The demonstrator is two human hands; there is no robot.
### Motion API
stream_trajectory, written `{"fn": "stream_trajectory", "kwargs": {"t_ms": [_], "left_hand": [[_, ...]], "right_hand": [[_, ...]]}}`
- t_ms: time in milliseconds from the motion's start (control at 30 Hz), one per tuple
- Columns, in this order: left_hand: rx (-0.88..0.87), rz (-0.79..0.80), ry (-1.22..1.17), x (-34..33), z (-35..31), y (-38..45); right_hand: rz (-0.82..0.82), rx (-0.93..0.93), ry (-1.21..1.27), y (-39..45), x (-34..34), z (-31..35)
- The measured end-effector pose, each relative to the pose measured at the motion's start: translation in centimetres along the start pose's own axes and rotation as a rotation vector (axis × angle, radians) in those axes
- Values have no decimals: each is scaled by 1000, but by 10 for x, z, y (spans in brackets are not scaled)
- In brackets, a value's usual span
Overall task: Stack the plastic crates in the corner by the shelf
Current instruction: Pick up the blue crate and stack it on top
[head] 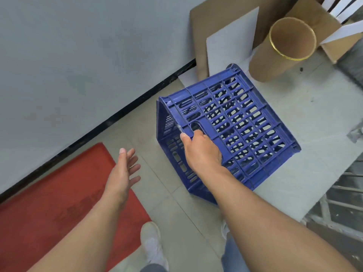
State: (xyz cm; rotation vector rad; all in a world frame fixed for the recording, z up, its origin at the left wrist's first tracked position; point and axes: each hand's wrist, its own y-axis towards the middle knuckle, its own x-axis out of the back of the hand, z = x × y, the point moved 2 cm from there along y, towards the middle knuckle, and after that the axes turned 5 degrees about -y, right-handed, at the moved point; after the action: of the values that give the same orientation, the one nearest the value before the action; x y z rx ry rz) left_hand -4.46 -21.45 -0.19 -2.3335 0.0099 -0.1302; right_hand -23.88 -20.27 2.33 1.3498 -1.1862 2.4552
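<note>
A blue plastic crate (243, 118) with slotted walls hangs tilted above the floor, one slotted side facing up at me. My right hand (200, 152) grips it through the handle slot in that side, thumb on the left edge. My left hand (123, 169) hovers open to the left of the crate, fingers spread, touching nothing. I see only this one crate.
A red mat (59, 203) lies on the tiled floor at lower left, by the grey wall (78, 55) with its black skirting. A cardboard tube (282, 52), flat cardboard sheets (231, 46) and a box (322, 22) stand behind the crate. Metal shelf bars (341, 193) show at right. My shoes (151, 244) are below.
</note>
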Motion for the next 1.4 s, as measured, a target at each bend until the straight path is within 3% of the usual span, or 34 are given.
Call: {"fn": "stream_trajectory", "kwargs": {"t_ms": [167,300,600,733,967,1100,1400], "left_hand": [[26,-42,-6,77,11,6],[44,-70,-1,110,24,14],[119,-158,5,122,69,65],[225,-216,162,119,93,96],[367,-94,113,86,126,141],[387,-48,-76,77,139,158],[405,6,-163,119,121,158]], "right_hand": [[-70,57,-5,-25,-37,51],[-162,74,-24,-20,-30,60],[-373,-58,-109,36,5,14],[-431,-105,-76,65,13,-19],[-427,-116,-1,104,22,-56],[-407,-125,119,113,27,-65],[-222,-195,478,122,-2,-86]]}}
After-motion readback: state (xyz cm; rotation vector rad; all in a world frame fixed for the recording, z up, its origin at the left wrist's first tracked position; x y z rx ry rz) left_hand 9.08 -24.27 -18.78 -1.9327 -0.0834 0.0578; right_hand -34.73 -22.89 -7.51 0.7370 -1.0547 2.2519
